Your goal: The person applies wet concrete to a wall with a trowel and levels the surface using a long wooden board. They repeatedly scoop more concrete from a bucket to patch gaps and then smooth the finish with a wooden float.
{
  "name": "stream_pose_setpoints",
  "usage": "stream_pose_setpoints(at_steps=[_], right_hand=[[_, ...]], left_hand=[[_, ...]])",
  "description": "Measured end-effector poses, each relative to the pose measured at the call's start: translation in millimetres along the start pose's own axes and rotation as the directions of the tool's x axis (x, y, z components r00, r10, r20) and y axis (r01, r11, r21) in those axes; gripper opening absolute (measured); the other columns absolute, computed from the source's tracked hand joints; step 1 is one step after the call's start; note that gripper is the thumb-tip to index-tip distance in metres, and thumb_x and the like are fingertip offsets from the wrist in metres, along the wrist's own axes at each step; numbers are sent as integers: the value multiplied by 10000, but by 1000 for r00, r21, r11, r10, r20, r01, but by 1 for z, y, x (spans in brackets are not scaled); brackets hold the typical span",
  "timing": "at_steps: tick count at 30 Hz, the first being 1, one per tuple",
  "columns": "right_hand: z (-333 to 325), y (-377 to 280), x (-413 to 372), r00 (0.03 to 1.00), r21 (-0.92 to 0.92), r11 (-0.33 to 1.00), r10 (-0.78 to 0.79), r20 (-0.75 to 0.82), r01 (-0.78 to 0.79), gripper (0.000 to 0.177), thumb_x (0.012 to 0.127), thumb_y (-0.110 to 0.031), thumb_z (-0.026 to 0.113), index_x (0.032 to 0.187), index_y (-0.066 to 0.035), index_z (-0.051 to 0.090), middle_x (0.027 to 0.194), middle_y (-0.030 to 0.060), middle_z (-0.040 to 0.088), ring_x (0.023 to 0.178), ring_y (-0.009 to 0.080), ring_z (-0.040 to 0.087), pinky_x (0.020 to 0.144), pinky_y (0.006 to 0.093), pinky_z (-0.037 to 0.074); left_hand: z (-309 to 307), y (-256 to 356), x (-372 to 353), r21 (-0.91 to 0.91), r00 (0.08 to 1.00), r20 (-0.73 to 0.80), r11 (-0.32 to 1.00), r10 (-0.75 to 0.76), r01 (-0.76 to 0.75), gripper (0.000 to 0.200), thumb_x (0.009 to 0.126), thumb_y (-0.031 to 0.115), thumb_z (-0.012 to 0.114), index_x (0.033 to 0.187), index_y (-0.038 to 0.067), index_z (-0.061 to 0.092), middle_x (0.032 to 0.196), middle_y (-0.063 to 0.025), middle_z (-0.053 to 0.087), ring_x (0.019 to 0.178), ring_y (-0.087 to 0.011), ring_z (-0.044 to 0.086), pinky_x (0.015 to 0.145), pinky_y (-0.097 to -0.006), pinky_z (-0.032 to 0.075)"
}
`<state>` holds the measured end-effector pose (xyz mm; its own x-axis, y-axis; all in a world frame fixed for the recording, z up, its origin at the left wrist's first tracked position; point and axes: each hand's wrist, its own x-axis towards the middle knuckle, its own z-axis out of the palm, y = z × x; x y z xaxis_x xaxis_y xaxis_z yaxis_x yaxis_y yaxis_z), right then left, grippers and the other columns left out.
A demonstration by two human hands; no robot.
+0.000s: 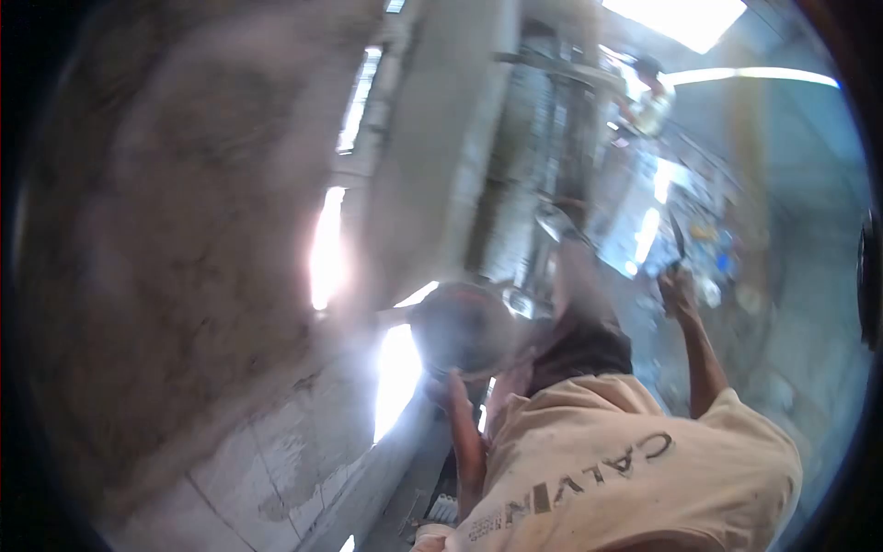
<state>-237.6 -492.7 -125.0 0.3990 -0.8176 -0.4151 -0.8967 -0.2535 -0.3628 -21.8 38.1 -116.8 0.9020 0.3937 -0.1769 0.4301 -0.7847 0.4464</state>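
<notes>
My left hand (449, 391) grips the lower edge of a round, dark pan (463, 329), held out beside my left thigh. The pan's contents are blurred and I cannot make them out. Out to the right, my right hand (678, 287) is closed around the handle of a trowel (679, 237). Its narrow, pointed blade sticks up from the fist, touching nothing that I can see. The whole view is tilted and smeared by motion.
A rough grey-brown wall (184, 230) fills the left side, with bright gaps (326, 248) along it. Another person (648, 101) is at the upper right, near long beams (561, 69). Scattered blurred items (713, 244) lie beyond my right hand.
</notes>
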Motion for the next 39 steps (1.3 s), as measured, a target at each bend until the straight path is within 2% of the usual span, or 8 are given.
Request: stream_pose_setpoints(at_steps=[3, 12, 17, 24, 27, 32, 35, 39], right_hand=[[-43, -42, -14, 904, 319, 847, 378, 198, -425, 320, 879, -279, 701, 854, 31, 629, 662, 99, 620, 556, 243, 651, 492, 415, 498], [14, -148, 100, 830, 248, 842, 343, 440, -479, 172, 911, -156, 656, 957, 10, 661, 691, 103, 668, 589, 215, 647, 546, 426, 504], [90, -165, 185, 868, 314, 898, 132, 479, -309, 230, 976, -215, 644, 1060, -2, 659, 661, 37, 600, 493, 135, 580, 442, 329, 458], [170, -141, 341, 810, 65, 917, 313, 495, -395, 290, 970, -250, 584, 976, 35, 637, 840, 245, 669, 829, 402, 680, 756, 467, 512], [225, -105, 412, 944, -125, 986, -63, 324, 109, 306, 980, -283, 566, 988, 14, 641, 935, 249, 679, 946, 427, 667, 837, 512, 505], [271, -116, 496, 870, -251, 959, 10, 493, 130, 290, 974, -281, 560, 1044, -17, 659, 1018, 232, 692, 999, 434, 655, 893, 540, 508], [292, -120, 515, 859, -238, 960, -7, 512, 150, 356, 968, -338, 589, 1108, -25, 687, 1037, 234, 715, 991, 416, 683, 865, 509, 522], [324, -84, 495, 877, -170, 927, -240, 417, 335, 397, 954, -350, 634, 1125, -5, 731, 965, 267, 727, 904, 398, 718, 795, 478, 534]], left_hand=[[35, 6, 27, -193, 987, 161, 980, -17, 48, 334, 735, 63, 688, 1017, -115, 713, 955, -228, 737, 826, -344, 698, 793, -462, 542], [177, 215, 30, 116, 937, 349, 991, 19, -63, 289, 723, 175, 704, 866, -72, 745, 827, -266, 736, 793, -421, 732, 769, -503, 563], [390, 266, 48, 64, 909, 398, 984, 125, -163, 307, 699, 171, 710, 899, -59, 748, 847, -263, 739, 826, -438, 722, 794, -503, 561], [670, 340, 35, -78, 834, 502, 972, 229, -220, 283, 734, 165, 680, 907, -45, 757, 898, -274, 738, 838, -453, 721, 792, -500, 565], [745, 368, 37, -96, 805, 556, 979, 205, -182, 306, 721, 184, 694, 879, -72, 749, 875, -305, 725, 865, -441, 729, 804, -503, 561], [848, 334, 56, -118, 756, 649, 993, 86, -11, 402, 731, 265, 760, 923, -88, 740, 941, -280, 742, 935, -433, 728, 869, -491, 560], [833, 296, 77, 35, 567, 821, 997, -66, 65, 627, 744, 398, 804, 1106, -99, 684, 1107, -303, 715, 1066, -424, 702, 936, -483, 548], [784, 176, 79, 23, 607, 792, 997, -64, 76, 953, 753, 467, 798, 1486, -33, 449, 1418, -323, 558, 1336, -457, 535, 1108, -509, 442]])
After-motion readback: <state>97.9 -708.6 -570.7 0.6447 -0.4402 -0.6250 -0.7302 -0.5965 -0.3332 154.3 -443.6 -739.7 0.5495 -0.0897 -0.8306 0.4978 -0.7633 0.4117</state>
